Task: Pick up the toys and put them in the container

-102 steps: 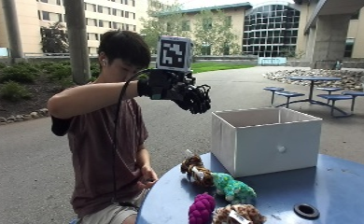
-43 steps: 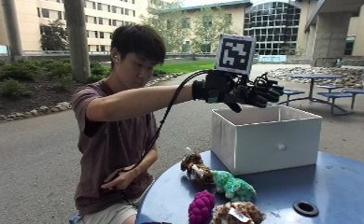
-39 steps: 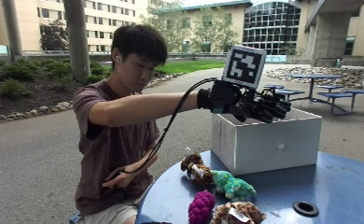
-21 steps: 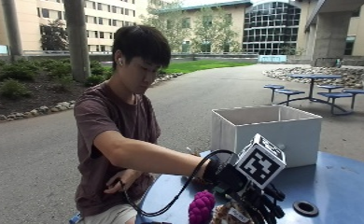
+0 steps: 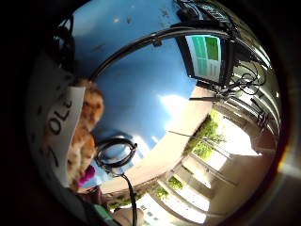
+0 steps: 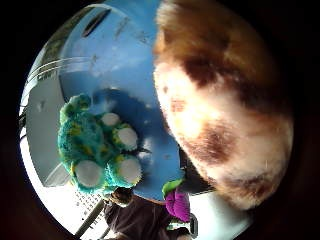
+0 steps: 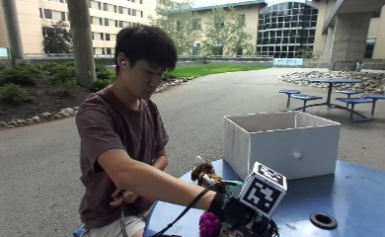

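Note:
My gloved right hand [image 7: 240, 218] is down at the table's front edge, over the toys. A brown and white spotted plush [image 6: 225, 110] fills much of the thumb side palm view, close under the palm; its white tag [image 5: 59, 127] shows in the little finger side view. A teal plush [image 6: 95, 145] lies on the blue table [image 7: 357, 195] beside it. A purple toy [image 7: 210, 224] sits by the hand, and a small brown toy [image 7: 202, 173] is behind it. The white open container [image 7: 281, 143] stands further back.
A black ring [image 7: 323, 220] is set in the tabletop to the right of the hand. A screen [image 5: 207, 56] stands at the table's far side. The person's bare hand rests low by their lap.
The gloved hand swung from beside the person's head to above the container, then dropped to the toys at the front edge. The toys on the table have not moved.

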The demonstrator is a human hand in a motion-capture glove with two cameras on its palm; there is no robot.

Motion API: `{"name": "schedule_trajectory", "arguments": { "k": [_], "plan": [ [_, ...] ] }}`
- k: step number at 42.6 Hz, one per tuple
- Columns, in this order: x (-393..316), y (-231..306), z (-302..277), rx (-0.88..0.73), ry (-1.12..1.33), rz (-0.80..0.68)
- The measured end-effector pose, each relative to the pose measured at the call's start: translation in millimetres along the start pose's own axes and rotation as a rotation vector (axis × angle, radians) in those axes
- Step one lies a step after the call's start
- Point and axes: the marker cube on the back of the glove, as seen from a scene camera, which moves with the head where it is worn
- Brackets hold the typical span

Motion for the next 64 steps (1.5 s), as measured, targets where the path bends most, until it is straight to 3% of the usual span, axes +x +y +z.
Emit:
{"name": "schedule_trajectory", "arguments": {
  "k": [12, 18, 26, 39, 45, 50, 55, 58, 64],
  "plan": [
    [2.5, 1.9, -34.5, 0.111, -0.193, -0.049],
    [-0.7, 33.0, -110.2, 0.182, -0.304, -0.062],
    [-23.4, 95.3, -222.0, 0.323, -0.26, -0.12],
    [-165.5, 176.1, -389.0, 0.534, -0.129, -0.232],
    [-217.4, 165.8, -412.3, 0.557, -0.128, -0.157],
    [-308.9, 161.4, -418.1, 0.626, -0.087, -0.458],
    [-371.1, 126.1, -397.3, 0.605, -0.071, -0.458],
    [-393.7, 104.4, -370.7, 0.523, -0.044, -0.452],
    [-486.9, 89.0, -326.1, 0.176, -0.054, -0.487]
  ]
}}
